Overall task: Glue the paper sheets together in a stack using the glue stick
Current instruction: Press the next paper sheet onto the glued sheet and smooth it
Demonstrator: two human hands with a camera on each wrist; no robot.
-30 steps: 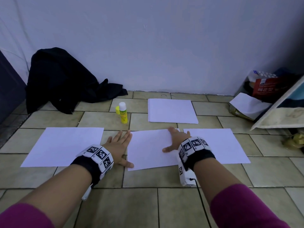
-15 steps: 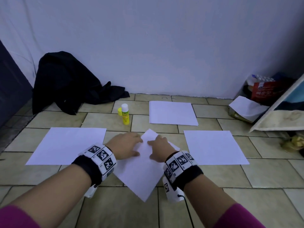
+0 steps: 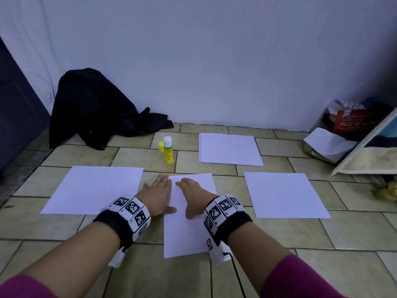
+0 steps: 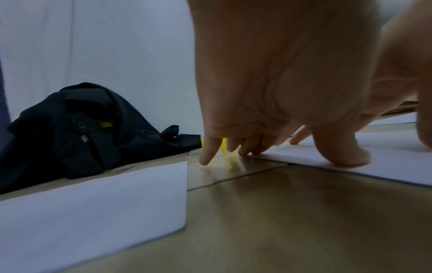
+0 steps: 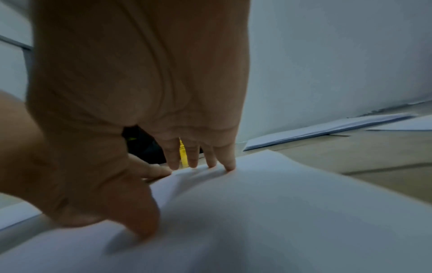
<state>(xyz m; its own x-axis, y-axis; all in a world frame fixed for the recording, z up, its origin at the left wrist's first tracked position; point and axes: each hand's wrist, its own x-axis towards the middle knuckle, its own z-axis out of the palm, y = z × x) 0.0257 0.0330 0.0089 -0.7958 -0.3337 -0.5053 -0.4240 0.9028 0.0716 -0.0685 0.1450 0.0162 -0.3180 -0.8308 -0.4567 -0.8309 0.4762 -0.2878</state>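
Note:
A white sheet (image 3: 184,235) lies lengthwise on the tiled floor in front of me. My left hand (image 3: 158,194) rests flat at its left edge, thumb on the paper (image 4: 385,162). My right hand (image 3: 193,195) presses on the sheet (image 5: 280,212) with fingers spread. More white sheets lie to the left (image 3: 94,188) and right (image 3: 283,194), and a thin stack (image 3: 228,149) lies farther back. The yellow glue stick (image 3: 168,150) stands uncapped beyond my hands, its yellow cap (image 3: 160,146) beside it.
A black garment (image 3: 94,108) is heaped against the wall at back left. Boxes, a bag and a leaning board (image 3: 365,147) crowd the right corner. A dark panel (image 3: 15,117) stands at the far left.
The middle sheet has been turned from lying wide, through a diagonal, to lying lengthwise toward me. Both hands moved closer together on it.

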